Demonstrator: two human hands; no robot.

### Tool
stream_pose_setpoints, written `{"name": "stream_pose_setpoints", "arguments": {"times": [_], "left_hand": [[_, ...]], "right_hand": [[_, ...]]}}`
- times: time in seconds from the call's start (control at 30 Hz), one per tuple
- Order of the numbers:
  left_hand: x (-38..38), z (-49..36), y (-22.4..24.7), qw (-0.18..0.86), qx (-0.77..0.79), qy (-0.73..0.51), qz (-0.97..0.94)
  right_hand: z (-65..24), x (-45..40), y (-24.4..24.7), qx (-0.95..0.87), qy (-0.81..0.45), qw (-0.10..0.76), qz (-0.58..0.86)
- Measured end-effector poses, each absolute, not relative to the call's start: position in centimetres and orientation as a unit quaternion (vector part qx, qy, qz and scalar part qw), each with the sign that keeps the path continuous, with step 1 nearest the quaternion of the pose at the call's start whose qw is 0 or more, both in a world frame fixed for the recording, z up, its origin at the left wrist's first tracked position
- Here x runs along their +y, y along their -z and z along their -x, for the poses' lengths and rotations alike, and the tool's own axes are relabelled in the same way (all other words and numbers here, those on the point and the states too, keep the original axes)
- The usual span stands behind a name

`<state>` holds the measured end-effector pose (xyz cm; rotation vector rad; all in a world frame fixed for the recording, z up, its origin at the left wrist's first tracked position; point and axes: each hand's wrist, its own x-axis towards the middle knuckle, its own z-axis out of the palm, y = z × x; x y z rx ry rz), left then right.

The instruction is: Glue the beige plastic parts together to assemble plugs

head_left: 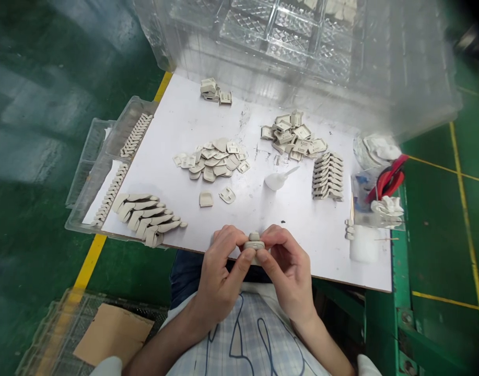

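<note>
Between the fingertips of my left hand (225,266) and my right hand (288,266) is a small beige plastic part (254,244), held at the table's front edge. Both hands pinch it from its two sides, thumbs toward me; its underside is hidden. Just beyond my hands lie a single square beige piece (206,199) and a single rounded beige piece (227,195). Farther back is a heap of flat rounded pieces (213,159). To its right is a heap of square clip-like pieces (296,136). A white squeeze bottle (276,181) with a thin nozzle lies between these heaps and my right hand.
Stacked rows of beige parts (149,214) lie at the left, and another row (327,176) at the right. Clear trays (72,222) overhang the left edge. A large clear bin (396,104) spans the back. Red-handled pliers (388,177) rest in a box at the right.
</note>
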<state>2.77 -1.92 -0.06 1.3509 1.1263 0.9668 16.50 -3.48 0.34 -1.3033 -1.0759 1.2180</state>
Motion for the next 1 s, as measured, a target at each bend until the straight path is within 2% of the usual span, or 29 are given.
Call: {"name": "stream_pose_setpoints", "arguments": {"times": [0.27, 0.5, 0.63, 0.73, 1.0], "left_hand": [[-1.8, -2.9, 0.4, 0.558, 0.479, -0.406, -0.542], [-1.5, -3.3, 0.5, 0.673, 0.455, -0.408, -0.416], [-1.3, -3.1, 0.5, 0.7, 0.438, -0.424, -0.373], [-1.2, -2.9, 0.3, 0.691, 0.445, -0.423, -0.381], [-1.6, -2.9, 0.0, 0.582, 0.474, -0.43, -0.502]], "right_hand": [[-16.4, -3.6, -0.1, -0.417, -0.512, 0.505, 0.555], [-17.3, -3.4, -0.2, -0.379, -0.563, 0.455, 0.577], [-17.8, -3.0, -0.8, -0.383, -0.588, 0.431, 0.568], [-17.8, -3.0, -1.2, -0.407, -0.58, 0.428, 0.562], [-17.5, -3.4, -1.2, -0.44, -0.543, 0.42, 0.578]]}}
